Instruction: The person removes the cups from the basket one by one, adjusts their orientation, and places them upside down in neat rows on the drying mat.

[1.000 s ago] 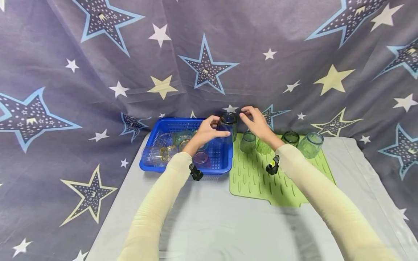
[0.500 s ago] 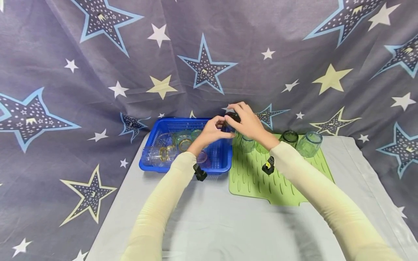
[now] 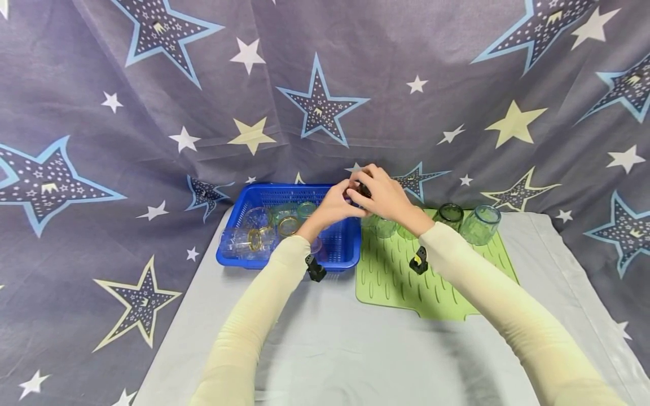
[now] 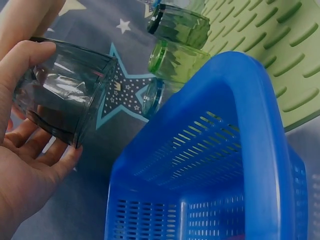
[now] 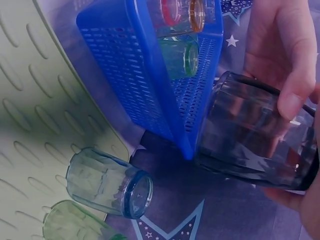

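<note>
Between my two hands, near the back right corner of the blue basket, is a dark grey clear drinking glass (image 4: 70, 90). My left hand (image 3: 335, 206) grips it around its side, thumb across one face and fingers against the other in the left wrist view. From the right, my right hand (image 3: 386, 197) curls thumb and fingers round the end away from the basket. In the head view the hands cover most of the glass, and only a dark bit shows between the right thumb and fingers.
The blue basket (image 3: 350, 264) holds several clear and tinted glasses. On the green ridged mat (image 3: 396, 282) to its right stand several glasses, among them a blue-tinted glass (image 5: 110, 182), a dark green glass (image 3: 449, 217) and a pale green glass (image 3: 479, 225). A star-patterned cloth hangs behind.
My right hand has moved left and its fingers have closed onto the dark glass. My left hand has shifted slightly right, bringing both hands together around the glass.
</note>
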### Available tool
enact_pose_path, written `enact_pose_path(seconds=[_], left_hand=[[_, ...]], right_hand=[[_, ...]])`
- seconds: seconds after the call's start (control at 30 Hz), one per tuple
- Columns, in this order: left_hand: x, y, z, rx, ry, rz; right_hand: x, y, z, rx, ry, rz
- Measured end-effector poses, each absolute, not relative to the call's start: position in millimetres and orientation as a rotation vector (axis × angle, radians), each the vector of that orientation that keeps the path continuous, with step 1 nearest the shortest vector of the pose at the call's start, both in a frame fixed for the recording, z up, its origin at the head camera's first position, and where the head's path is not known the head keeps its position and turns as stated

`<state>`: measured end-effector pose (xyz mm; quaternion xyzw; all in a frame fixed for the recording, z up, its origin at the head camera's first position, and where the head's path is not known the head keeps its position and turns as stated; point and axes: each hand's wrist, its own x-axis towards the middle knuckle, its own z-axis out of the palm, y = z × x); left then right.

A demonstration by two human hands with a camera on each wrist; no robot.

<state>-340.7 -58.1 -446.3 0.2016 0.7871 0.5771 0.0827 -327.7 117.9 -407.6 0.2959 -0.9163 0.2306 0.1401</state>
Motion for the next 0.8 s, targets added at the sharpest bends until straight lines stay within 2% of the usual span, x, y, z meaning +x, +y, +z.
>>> enact_pose_path(seconds=[0.8], left_hand=[[-342.6, -61.4, -438.9, 0.649, 2.393, 1.627]], right_hand=[[-327.5, 116.1, -413.8, 0.817, -2.592, 0.587]])
